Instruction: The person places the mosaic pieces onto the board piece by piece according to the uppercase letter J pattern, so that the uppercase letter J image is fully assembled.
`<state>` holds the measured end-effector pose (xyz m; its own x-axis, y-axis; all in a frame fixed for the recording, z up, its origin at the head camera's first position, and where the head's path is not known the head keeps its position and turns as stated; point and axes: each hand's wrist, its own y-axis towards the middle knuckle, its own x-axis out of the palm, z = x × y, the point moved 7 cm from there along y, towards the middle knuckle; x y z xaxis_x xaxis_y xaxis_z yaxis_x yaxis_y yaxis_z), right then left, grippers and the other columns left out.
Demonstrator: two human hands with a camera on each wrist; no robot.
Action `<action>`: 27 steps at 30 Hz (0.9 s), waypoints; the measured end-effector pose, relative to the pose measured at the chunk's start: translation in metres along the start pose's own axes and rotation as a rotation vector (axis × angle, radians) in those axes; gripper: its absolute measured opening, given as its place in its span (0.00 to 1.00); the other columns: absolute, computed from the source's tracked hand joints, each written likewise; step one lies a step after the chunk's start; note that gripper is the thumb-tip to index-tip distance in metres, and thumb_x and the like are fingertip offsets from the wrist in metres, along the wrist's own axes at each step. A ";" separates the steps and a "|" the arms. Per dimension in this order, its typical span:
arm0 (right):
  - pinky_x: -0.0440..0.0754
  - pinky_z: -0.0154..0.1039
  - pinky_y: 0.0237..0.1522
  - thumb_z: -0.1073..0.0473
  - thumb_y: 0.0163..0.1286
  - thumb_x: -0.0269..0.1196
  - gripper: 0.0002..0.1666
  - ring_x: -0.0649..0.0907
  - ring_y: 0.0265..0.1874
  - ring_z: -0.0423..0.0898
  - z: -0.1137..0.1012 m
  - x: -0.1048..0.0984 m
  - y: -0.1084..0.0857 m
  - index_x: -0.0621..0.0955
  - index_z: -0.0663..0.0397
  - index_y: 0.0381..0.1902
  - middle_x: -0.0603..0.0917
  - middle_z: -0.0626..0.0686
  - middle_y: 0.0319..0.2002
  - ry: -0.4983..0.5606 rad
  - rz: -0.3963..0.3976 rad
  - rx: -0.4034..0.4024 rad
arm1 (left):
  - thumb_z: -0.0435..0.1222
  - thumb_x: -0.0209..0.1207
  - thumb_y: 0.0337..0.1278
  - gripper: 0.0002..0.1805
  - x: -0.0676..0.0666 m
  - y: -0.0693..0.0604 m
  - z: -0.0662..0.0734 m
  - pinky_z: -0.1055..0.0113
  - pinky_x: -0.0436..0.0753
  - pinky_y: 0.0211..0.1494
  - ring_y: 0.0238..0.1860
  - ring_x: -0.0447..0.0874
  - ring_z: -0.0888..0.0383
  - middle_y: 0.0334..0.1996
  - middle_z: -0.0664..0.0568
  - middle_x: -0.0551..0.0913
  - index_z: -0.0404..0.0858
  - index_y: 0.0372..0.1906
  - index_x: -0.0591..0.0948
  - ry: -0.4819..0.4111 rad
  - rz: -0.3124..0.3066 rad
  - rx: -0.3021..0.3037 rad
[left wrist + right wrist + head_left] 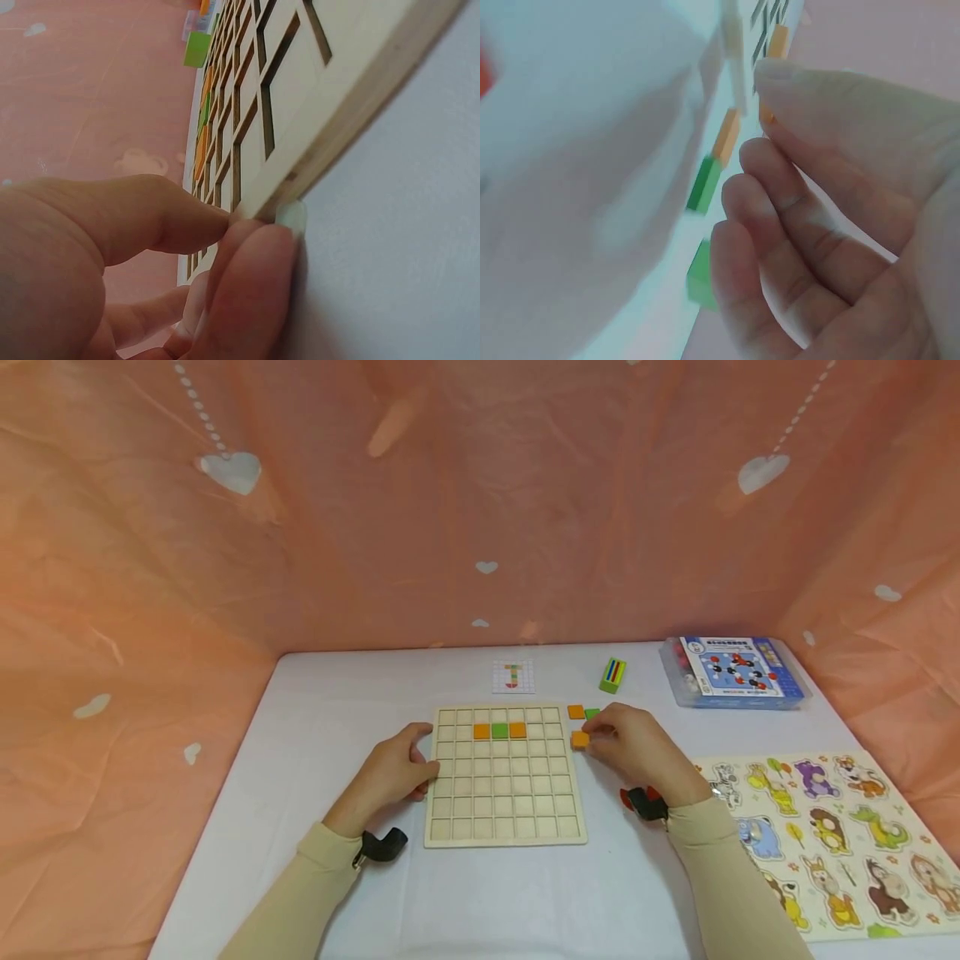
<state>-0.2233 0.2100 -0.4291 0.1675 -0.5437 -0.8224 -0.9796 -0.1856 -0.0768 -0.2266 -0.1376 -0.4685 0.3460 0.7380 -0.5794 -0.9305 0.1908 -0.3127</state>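
A pale wooden grid board (pixel 504 793) lies on the white table. Along one of its upper rows sit an orange tile (pixel 482 732), a green tile (pixel 500 731) and another orange tile (pixel 517 730). My left hand (pixel 390 770) holds the board's left edge, thumb and fingers against the rim in the left wrist view. Just right of the board, my right hand (pixel 633 745) pinches an orange square tile (pixel 580 740) between thumb and index finger; the thumb partly covers this tile (pixel 766 112) in the right wrist view. Beyond it lie a loose orange tile (pixel 576 712) and a green one (pixel 592 713).
Behind the board lies a pattern card (pixel 513 677) with a J-like shape. A green box with coloured bars (pixel 612 675) stands to its right. Farther right are a plastic case (pixel 735 673) with a molecule picture and an animal puzzle board (pixel 810 802). Orange cloth hangs behind the table.
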 end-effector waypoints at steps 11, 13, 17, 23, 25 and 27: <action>0.85 0.47 0.52 0.61 0.72 0.70 0.12 0.83 0.44 0.48 -0.044 0.028 0.024 0.91 0.52 0.51 0.87 0.50 0.48 0.050 -0.049 -0.080 | 0.35 0.68 0.67 0.39 0.001 -0.001 0.001 0.65 0.89 0.30 0.26 0.85 0.56 0.34 0.47 0.84 0.40 0.81 0.68 -0.012 0.000 0.000; 0.86 0.48 0.53 0.61 0.72 0.70 0.12 0.84 0.44 0.48 -0.054 0.033 0.028 0.91 0.53 0.52 0.87 0.50 0.49 0.049 -0.060 -0.103 | 0.35 0.68 0.67 0.39 0.001 -0.001 0.001 0.65 0.89 0.30 0.25 0.85 0.56 0.33 0.47 0.84 0.40 0.81 0.68 -0.011 0.004 -0.001; 0.87 0.47 0.54 0.62 0.70 0.72 0.13 0.85 0.44 0.47 -0.069 0.044 0.033 0.91 0.54 0.51 0.88 0.50 0.48 0.032 -0.066 -0.160 | 0.35 0.68 0.68 0.39 0.002 0.000 0.000 0.65 0.89 0.31 0.25 0.86 0.57 0.33 0.47 0.85 0.41 0.81 0.68 -0.014 0.001 -0.003; 0.87 0.48 0.56 0.62 0.70 0.73 0.10 0.85 0.45 0.47 -0.083 0.057 0.035 0.92 0.54 0.47 0.89 0.49 0.45 -0.020 -0.062 -0.238 | 0.34 0.68 0.68 0.39 0.003 0.000 0.000 0.65 0.89 0.30 0.24 0.86 0.58 0.33 0.47 0.85 0.41 0.81 0.69 -0.010 0.007 0.007; 0.88 0.48 0.57 0.62 0.70 0.73 0.09 0.86 0.47 0.48 -0.086 0.058 0.035 0.92 0.54 0.47 0.89 0.49 0.45 -0.043 -0.054 -0.250 | 0.34 0.68 0.68 0.39 0.002 0.000 0.000 0.65 0.89 0.30 0.24 0.86 0.58 0.33 0.47 0.85 0.41 0.81 0.69 -0.002 0.010 0.013; 0.88 0.49 0.57 0.62 0.71 0.72 0.09 0.87 0.47 0.48 -0.088 0.059 0.035 0.92 0.54 0.47 0.89 0.49 0.45 -0.059 -0.046 -0.257 | 0.34 0.68 0.68 0.39 0.001 0.000 0.000 0.66 0.89 0.30 0.24 0.86 0.58 0.33 0.47 0.85 0.41 0.81 0.69 0.004 0.012 0.013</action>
<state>-0.2384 0.0998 -0.4309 0.1968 -0.4828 -0.8533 -0.9098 -0.4144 0.0247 -0.2267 -0.1368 -0.4689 0.3348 0.7379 -0.5860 -0.9362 0.1902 -0.2955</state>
